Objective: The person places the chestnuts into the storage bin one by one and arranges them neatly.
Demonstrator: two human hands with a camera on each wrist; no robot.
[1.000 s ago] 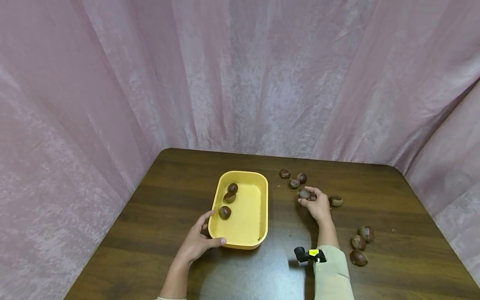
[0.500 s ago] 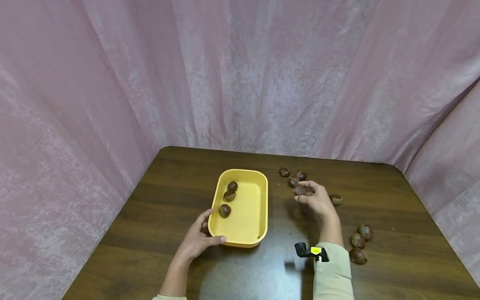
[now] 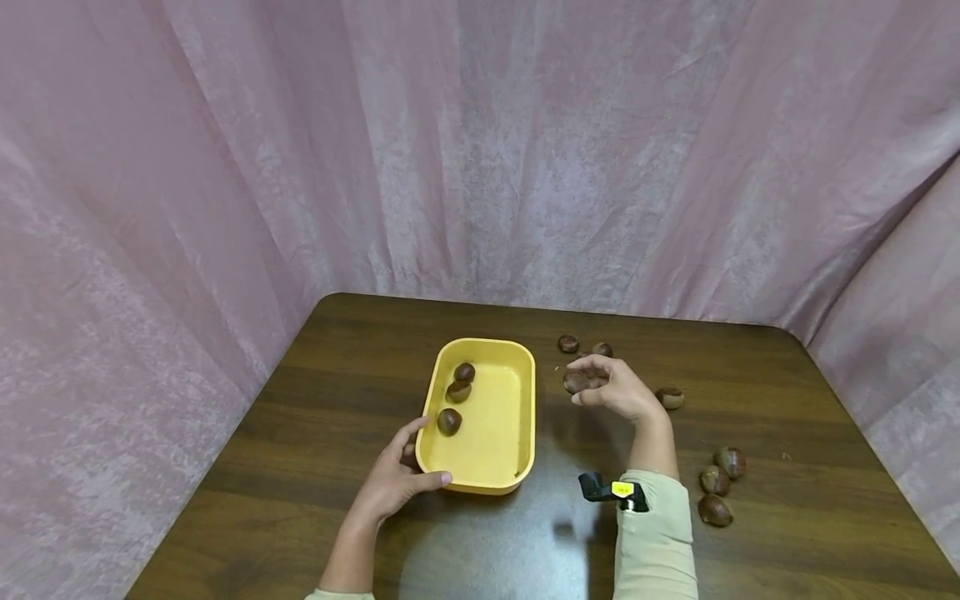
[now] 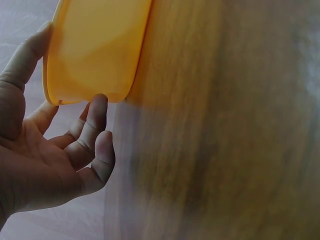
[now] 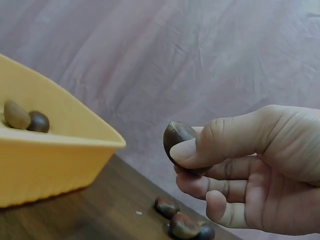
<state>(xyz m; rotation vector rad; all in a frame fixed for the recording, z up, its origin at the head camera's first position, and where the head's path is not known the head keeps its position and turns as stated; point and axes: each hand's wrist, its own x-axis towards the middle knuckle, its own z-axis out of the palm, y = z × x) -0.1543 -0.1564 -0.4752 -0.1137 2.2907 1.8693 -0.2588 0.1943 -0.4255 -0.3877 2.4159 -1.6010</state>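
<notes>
A yellow plastic box (image 3: 491,462) sits left of the table's middle, with 3 brown chestnuts inside along its left side. My left hand (image 3: 392,482) grips its near left corner, thumb at the front rim and fingers along the side. In the left wrist view, fingertips touch the box wall (image 4: 100,50). Between thumb and fingers, my right hand (image 3: 624,393) pinches a chestnut (image 5: 174,140), raised over the table to the right of the box. Behind that hand lie a few more chestnuts, one partly covered by it in the head view.
A single chestnut (image 3: 670,397) lies right of my right hand. Farther right and nearer, 3 chestnuts (image 3: 715,481) form a short row. The brown wooden table (image 3: 300,400) ends at a pink curtain (image 3: 495,167) behind. A black camera mount (image 3: 611,490) sticks out from my right sleeve.
My right hand has lifted the chestnut and carried it left toward the box. The left hand and box have stayed in place.
</notes>
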